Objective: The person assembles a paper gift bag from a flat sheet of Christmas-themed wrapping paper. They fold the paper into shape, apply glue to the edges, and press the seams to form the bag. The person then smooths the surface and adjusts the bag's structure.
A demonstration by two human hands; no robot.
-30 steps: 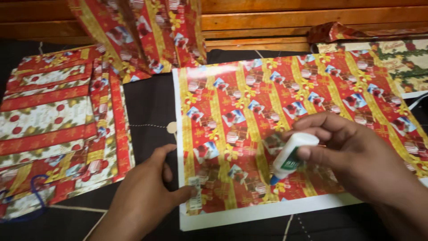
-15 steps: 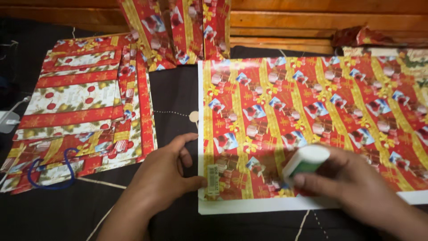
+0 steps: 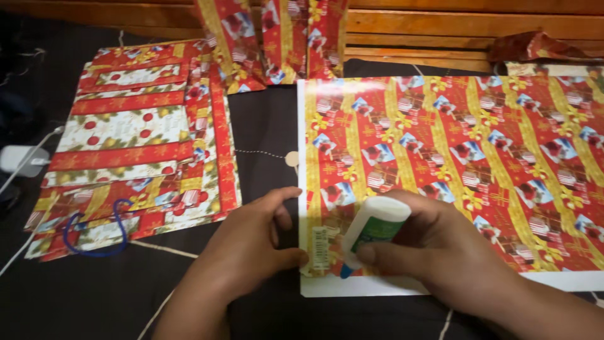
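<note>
Wrapping paper is lying flat, left hand pinning its corner edge, right hand fingers closed around the glue bottle, nozzle down just beside them; gluing that edge looks underway, needing a steady line along it next

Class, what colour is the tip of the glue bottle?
Blue, on the glue bottle in the right hand; head view.

Dark cloth gap open between bag stack and wrapping sheet, wooden frame blocking behind
</note>
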